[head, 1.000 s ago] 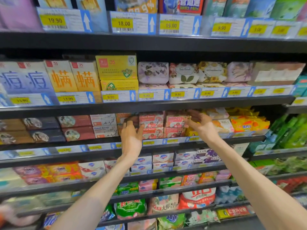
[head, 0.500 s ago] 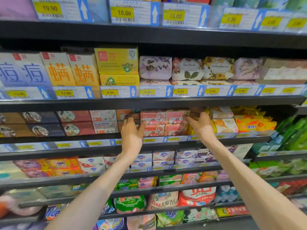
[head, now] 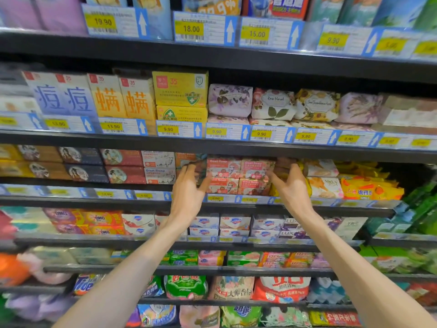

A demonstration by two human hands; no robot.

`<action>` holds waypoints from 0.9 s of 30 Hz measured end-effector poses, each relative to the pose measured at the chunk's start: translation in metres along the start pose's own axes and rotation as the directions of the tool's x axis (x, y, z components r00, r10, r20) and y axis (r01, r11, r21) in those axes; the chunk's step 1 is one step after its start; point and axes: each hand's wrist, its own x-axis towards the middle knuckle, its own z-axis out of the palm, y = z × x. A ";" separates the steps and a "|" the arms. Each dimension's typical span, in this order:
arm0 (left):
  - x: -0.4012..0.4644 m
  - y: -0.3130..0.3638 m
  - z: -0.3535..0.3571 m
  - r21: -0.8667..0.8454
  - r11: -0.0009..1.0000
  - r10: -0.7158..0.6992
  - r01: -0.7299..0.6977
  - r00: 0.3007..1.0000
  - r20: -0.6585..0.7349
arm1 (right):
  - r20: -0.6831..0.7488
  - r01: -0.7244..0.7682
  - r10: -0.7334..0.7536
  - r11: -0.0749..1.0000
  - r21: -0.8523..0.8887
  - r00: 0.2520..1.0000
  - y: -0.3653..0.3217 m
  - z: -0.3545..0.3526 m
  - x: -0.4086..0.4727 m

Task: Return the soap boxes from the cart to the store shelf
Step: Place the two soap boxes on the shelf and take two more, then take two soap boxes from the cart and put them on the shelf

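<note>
Head view, soap boxes: pink Goat Soap cartons, stacked two high on the store shelf, between both hands.
Left hand: fingers loosely spread at the stack's left end, holding nothing.
Right hand: fingers spread at the right end; contact unclear.
Handling: likely light, stiff card; best squeezed by opposite ends.
Cart: not visible.
</note>
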 end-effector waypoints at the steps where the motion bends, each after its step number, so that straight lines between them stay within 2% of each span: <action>1: -0.005 0.003 -0.005 0.017 1.000 0.013 -0.013 1.000 -0.022 | -0.008 0.069 -0.069 0.998 0.001 0.998 0.000 -0.004 -0.004; 4: -0.022 0.003 -0.018 0.099 0.995 0.032 -0.029 0.999 -0.032 | 0.008 0.271 -0.270 0.962 -0.031 0.963 -0.003 -0.017 -0.014; 7: -0.049 0.003 -0.029 0.184 0.983 0.027 -0.021 0.999 -0.031 | 0.181 0.389 -0.365 0.914 -0.119 0.913 0.000 -0.017 -0.024; 9: -0.071 0.007 -0.041 0.225 0.974 0.038 -0.026 0.998 -0.045 | 0.317 0.524 -0.460 0.838 -0.152 0.829 0.000 -0.010 -0.030; 11: -0.096 0.008 -0.054 0.285 0.958 0.056 -0.040 0.997 -0.049 | 0.431 0.620 -0.532 0.780 -0.087 0.729 -0.004 -0.003 -0.041; 14: -0.142 0.001 -0.076 0.384 0.922 0.059 -0.041 0.998 -0.034 | 0.553 0.695 -0.571 0.719 -0.021 0.607 -0.010 0.014 -0.063; 17: -0.189 -0.014 -0.104 0.484 0.874 -0.023 0.045 0.998 -0.052 | 0.647 0.729 -0.577 0.682 0.047 0.498 -0.026 0.037 -0.093; 21: -0.252 -0.037 -0.162 0.544 0.813 -0.170 0.207 0.978 -0.117 | 0.711 0.806 -0.624 0.576 0.140 0.323 -0.069 0.080 -0.136; 27: -0.342 -0.060 -0.267 0.633 0.651 -0.350 0.419 0.906 -0.238 | 0.735 0.840 -0.675 0.436 0.322 0.069 -0.164 0.158 -0.216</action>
